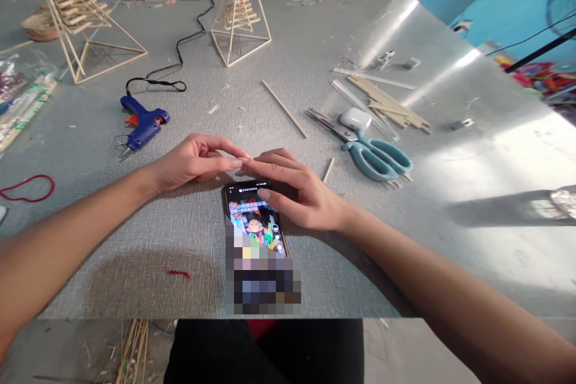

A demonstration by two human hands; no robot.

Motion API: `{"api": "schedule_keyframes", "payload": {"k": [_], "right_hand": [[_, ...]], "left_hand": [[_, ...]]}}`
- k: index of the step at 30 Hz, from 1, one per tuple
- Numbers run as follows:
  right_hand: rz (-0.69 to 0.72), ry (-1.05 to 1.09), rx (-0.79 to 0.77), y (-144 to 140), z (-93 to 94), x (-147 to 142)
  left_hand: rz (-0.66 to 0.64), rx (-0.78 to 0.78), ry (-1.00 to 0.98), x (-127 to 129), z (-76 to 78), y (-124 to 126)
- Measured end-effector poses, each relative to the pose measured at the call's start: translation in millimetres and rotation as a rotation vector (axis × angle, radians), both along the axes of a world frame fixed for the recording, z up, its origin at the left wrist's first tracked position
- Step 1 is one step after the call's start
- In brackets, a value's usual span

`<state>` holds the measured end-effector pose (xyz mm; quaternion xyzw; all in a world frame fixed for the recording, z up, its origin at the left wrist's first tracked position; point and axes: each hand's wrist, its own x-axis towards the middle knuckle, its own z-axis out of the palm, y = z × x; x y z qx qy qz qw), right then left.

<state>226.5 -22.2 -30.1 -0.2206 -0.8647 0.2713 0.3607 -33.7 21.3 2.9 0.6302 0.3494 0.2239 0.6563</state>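
A smartphone (256, 222) lies face up on the grey table in front of me, its screen lit with a colourful cartoon picture and its lower part blurred out. Just beyond its top edge my left hand (195, 159) is closed, thumb and index finger meeting at the fingertips of the other hand. Whatever may be between them is too small to tell. My right hand (294, 189) has its fingers stretched out to the left, with the thumb over the phone's upper right corner. A short wooden stick (329, 170) lies just behind the right hand.
Blue-handled scissors (378, 156), a white case (355, 118) and flat wooden strips (391, 102) lie to the right. At left are a blue glue gun (144, 123) with its cord and a red string loop (33, 188). Two stick pyramids (108, 46) (240, 42) stand behind.
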Motion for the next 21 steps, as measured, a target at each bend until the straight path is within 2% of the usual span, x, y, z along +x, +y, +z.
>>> {"api": "schedule_keyframes", "payload": {"k": [21], "right_hand": [[-0.003,-0.006,0.001,-0.1,-0.6,1.0]], "left_hand": [[0.010,0.006,0.022,2.8,2.6,-1.4]]}}
